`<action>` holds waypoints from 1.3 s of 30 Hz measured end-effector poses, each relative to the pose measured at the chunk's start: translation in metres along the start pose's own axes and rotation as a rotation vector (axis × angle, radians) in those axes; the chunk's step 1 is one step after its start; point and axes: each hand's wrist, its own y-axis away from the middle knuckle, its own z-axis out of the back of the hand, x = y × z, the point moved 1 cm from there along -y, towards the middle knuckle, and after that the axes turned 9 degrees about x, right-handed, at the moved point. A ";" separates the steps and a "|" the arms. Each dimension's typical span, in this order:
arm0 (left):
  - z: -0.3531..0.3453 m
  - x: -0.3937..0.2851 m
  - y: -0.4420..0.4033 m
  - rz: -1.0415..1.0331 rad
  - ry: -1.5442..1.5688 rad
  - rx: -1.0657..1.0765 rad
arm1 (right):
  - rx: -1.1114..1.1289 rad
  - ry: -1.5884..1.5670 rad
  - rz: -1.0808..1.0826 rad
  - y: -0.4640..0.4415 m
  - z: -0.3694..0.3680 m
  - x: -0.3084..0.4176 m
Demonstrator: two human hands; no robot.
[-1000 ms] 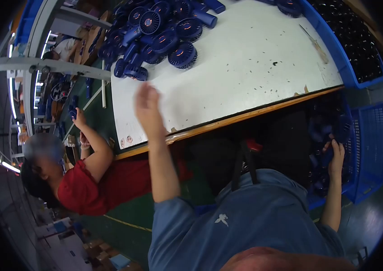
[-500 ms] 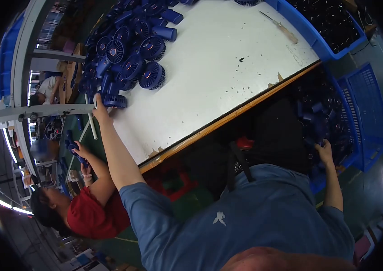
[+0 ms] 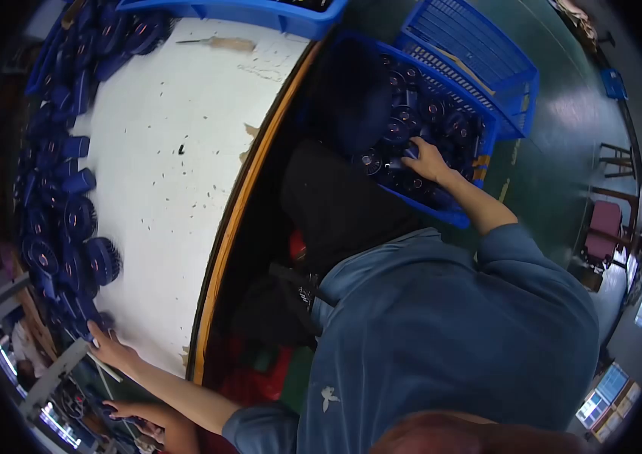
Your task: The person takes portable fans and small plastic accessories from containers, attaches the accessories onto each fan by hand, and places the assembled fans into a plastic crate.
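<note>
My right hand [image 3: 431, 163] reaches into a blue plastic crate [image 3: 449, 219] at my right side. Its thumb and fingers close around part of a dark blue handheld fan [image 3: 410, 150], among several similar fans lying in the crate. At the table's far left corner, my left hand [image 3: 113, 350] touches the end of the pile of dark blue handheld fans [image 3: 79, 265], beside a grey metal post [image 3: 56, 374]. Its visible fingers are stretched and apart, and I see nothing held in them; the fingertips are partly hidden.
The white tabletop [image 3: 162, 227] has a worn wooden edge and scattered dark bits. A wooden-handled pointed tool [image 3: 226, 43] lies near a blue tray [image 3: 260, 17]. Another blue crate [image 3: 472, 60] stands beyond mine. Past my left arm is a co-worker's arm [image 3: 154, 415].
My view has swung to the right, bringing the crate towards the middle. My right hand now grips a fan among those in the crate. My left hand stays by the post and the pile.
</note>
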 end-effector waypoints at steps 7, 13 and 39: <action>-0.007 -0.062 0.093 -0.253 0.274 -0.276 | -0.075 0.114 0.099 -0.010 -0.015 -0.004; -0.015 -0.095 0.176 -0.513 0.564 0.012 | -0.400 -0.232 -0.096 0.014 -0.005 -0.032; -0.136 -0.111 0.286 -0.181 0.685 0.751 | -0.294 -0.619 -0.576 0.041 -0.019 -0.173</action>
